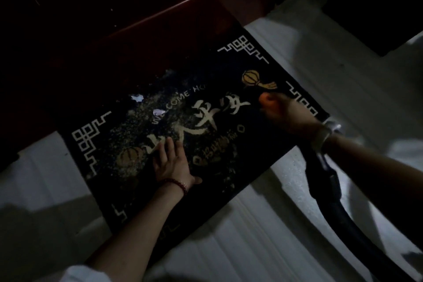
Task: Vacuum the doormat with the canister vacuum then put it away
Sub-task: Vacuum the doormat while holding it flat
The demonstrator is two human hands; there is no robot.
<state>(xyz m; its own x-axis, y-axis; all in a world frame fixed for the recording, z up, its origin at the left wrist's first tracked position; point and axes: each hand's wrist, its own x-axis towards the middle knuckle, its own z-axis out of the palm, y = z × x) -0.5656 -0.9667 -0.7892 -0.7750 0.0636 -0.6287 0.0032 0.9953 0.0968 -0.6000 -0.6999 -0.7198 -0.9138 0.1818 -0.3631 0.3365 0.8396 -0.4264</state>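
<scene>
My left hand [170,163] lies flat, fingers straight, pressing on the doormat [229,144] at its lower-middle part. The dark doormat runs diagonally across the centre of the frame on the pale floor [263,247], with crumbs [142,126] and paper scraps [136,98] scattered over its upper-left half. My right hand [278,110] is over the mat's right end, fingers curled, though it's too dark to tell what they grip. The black vacuum hose [338,194] trails beneath that wrist toward the lower right.
</scene>
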